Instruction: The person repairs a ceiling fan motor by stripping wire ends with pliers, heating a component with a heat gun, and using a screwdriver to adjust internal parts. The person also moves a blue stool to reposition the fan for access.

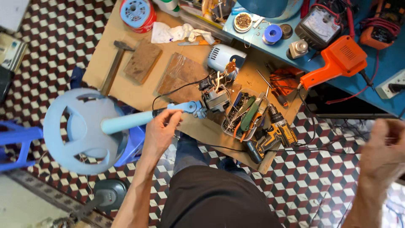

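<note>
dark trousers [215, 198] of the person fill the bottom middle of the view, above a red, white and black checkered tile floor [320, 181]. just past them the left hand [159, 134] wraps its fingers and thumb around the pale blue plastic pole of a stand fan [126, 121], near the pole's upper end. this light blue fan lies tipped on its side: its round domed base with cut-out openings [80, 126] hangs off the bench edge to the left, over a blue plastic stool [135, 143], and the pole runs rightward to a blue neck joint [193, 107]. at that joint sits the bare grey fan motor with exposed windings and wires [216, 99], resting on the worn wooden work board [126, 80]. a thin black cable [177, 89] loops from the motor back toward the pole. the right hand [384, 154] is well apart from the fan, raised at the right edge and blurred; it holds nothing that shows, and whether its fingers are curled or spread cannot be told. beside the motor stands a clear tray of hand tools [247, 115], then a yellow and black cordless drill [270, 135]. an orange soldering gun [337, 61] lies on the blue table [388, 63].
</note>
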